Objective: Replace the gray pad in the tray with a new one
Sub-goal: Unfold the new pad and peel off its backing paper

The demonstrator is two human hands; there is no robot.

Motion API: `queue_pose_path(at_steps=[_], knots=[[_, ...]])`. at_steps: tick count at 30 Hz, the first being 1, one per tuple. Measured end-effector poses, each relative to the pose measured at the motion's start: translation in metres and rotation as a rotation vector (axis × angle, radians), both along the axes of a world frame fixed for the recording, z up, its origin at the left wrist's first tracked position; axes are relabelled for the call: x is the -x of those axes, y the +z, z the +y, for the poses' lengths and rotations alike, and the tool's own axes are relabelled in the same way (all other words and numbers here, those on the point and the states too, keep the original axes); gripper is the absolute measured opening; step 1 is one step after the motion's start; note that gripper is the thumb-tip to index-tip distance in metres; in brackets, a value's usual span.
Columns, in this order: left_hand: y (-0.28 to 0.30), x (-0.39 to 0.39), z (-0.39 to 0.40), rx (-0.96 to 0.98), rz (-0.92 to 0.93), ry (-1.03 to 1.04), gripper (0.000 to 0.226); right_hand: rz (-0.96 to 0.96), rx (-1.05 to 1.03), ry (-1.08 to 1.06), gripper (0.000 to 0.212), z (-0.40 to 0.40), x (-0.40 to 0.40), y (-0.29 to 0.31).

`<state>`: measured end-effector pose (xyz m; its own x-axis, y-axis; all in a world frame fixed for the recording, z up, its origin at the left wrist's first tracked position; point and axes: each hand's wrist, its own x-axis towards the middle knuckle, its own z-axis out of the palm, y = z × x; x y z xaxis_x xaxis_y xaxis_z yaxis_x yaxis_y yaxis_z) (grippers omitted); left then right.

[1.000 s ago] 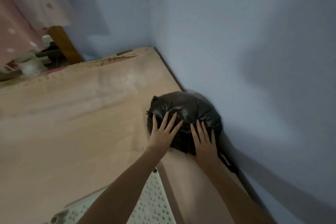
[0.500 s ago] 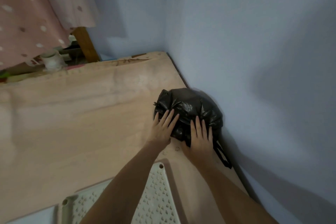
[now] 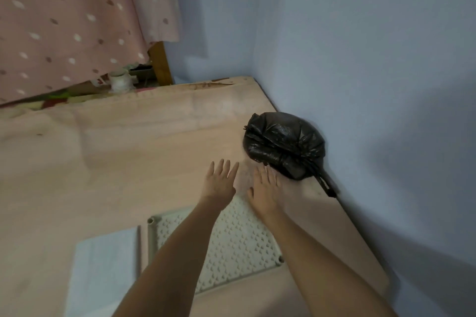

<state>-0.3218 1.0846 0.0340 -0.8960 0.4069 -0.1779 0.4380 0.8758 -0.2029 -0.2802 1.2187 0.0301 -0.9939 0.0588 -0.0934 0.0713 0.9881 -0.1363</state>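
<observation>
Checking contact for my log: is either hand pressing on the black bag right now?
No: the left hand and right hand are open over the wooden surface, short of the black bag.

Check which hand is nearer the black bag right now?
Right. The right hand is open beside the black bag, fingertips close to its near edge. The left hand hovers open farther left, clear of it.

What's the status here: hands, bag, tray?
Left hand and right hand open, empty, off the black bag. Bag tied, against the wall. Perforated tray grid beneath the forearms, pale pad beside it. Nothing in the way.
</observation>
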Motion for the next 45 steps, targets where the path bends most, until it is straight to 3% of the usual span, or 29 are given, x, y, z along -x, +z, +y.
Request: queue_pose_path(at_steps=[7,16,22,27,31,36,40,45], knots=[[-0.005,-0.07,-0.097,-0.051,-0.096,0.192,0.063,-0.118,-0.039,0.08,0.06,-0.09,-0.052,-0.001],[-0.018,-0.158,-0.226,-0.156,-0.137,0.466,0.058,-0.2,0.008,0.331,0.06,-0.221,-0.11,-0.006],[-0.025,-0.201,-0.279,-0.221,-0.185,0.741,0.044,-0.237,0.12,0.414,0.037,-0.29,-0.13,-0.017],[-0.032,-0.208,-0.302,-0.37,-0.254,0.935,0.038,-0.312,0.167,0.315,0.039,-0.313,-0.127,-0.028],[-0.037,-0.197,-0.309,-0.544,-0.233,1.096,0.038,-0.31,0.191,0.189,0.052,-0.313,-0.115,-0.034],[-0.045,-0.173,-0.313,-0.836,-0.271,1.32,0.042,-0.355,0.24,0.088,0.051,-0.314,-0.093,-0.035],[-0.055,-0.161,-0.318,-1.042,-0.316,1.38,0.04,-0.446,0.316,-0.058,0.042,-0.316,-0.076,-0.034],[-0.065,-0.159,-0.333,-1.215,-0.349,1.385,0.023,-0.489,0.389,-0.158,0.052,-0.322,-0.076,-0.035]])
